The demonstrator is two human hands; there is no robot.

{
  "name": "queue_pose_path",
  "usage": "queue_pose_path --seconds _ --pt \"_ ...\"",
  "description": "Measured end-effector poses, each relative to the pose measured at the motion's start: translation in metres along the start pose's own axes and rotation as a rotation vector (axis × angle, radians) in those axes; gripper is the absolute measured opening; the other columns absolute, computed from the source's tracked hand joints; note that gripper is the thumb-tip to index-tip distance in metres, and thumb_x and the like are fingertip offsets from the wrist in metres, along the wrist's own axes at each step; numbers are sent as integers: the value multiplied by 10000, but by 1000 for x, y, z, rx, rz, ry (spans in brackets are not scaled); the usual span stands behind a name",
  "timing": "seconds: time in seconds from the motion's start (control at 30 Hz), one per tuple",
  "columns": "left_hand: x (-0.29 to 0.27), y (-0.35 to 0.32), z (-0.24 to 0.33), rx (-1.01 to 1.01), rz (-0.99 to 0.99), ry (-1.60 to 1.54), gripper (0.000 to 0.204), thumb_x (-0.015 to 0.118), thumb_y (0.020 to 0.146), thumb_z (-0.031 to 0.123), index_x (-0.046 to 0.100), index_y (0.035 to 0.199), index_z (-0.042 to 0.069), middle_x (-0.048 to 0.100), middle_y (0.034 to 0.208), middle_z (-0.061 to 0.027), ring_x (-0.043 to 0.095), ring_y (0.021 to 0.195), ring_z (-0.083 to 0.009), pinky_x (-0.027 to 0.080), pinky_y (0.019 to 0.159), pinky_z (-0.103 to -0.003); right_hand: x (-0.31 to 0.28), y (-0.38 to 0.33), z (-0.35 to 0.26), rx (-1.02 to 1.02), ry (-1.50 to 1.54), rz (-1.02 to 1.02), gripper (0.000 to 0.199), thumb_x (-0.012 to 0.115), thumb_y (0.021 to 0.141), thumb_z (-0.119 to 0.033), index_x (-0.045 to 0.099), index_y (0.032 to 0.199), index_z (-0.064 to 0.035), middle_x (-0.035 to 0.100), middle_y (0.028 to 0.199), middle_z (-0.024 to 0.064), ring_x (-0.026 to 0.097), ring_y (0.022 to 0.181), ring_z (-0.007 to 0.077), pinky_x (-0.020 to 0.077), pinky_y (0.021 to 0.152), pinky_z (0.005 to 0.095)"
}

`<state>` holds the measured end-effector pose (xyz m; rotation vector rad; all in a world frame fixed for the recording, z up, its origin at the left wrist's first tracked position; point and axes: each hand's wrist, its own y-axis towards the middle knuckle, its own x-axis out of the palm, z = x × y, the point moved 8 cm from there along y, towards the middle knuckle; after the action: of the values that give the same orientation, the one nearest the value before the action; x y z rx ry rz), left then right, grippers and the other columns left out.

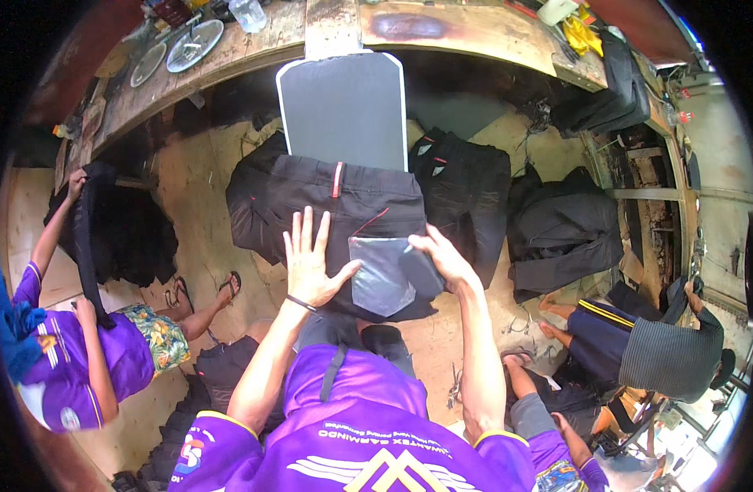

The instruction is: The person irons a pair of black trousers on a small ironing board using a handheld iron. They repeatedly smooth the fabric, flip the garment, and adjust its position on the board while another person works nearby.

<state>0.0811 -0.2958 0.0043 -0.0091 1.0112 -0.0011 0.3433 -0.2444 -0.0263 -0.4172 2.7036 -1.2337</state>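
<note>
Black trousers (266, 201) are drawn over the near end of a grey board (344, 107) with a white edge, waistband toward the far side. A red tab is on the waistband, and a slanting red line marks the cloth below it. My left hand (311, 266) presses flat on the trousers, fingers spread, thumb reaching the edge of a shiny grey pocket-shaped piece (381, 279). On that piece's right side, my right hand (450, 261) grips a dark flat block (422, 272). What exactly the block is cannot be made out.
More black trousers (467, 197) and a black garment pile (565, 230) lie to the right. A wooden bench (467, 29) runs across the far side, holding plates (196, 45). One person (106, 353) handles dark cloth at left; another (668, 353) bends at right.
</note>
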Motion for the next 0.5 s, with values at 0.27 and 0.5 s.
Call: queue_pose_path --seconds 0.27,0.5 --pt "-20 141 -38 98 14 292 1194 708 804 841 274 1744 246 135 1821 -177 41 1672 -467 -17 1241 -805 -17 58 -69 -236 192 218 435 822 952 -484 807 970 -50 738 909 -8 640 818 96 518 765 286" --pt "-32 329 -43 276 137 354 1324 553 731 1026 257 1745 226 216 1807 -140 108 1684 -364 -12 1277 -769 -54 218 -149 -164 426 194 465 743 963 -494 742 1080 -44 733 866 69 706 659 211 604 604 363"
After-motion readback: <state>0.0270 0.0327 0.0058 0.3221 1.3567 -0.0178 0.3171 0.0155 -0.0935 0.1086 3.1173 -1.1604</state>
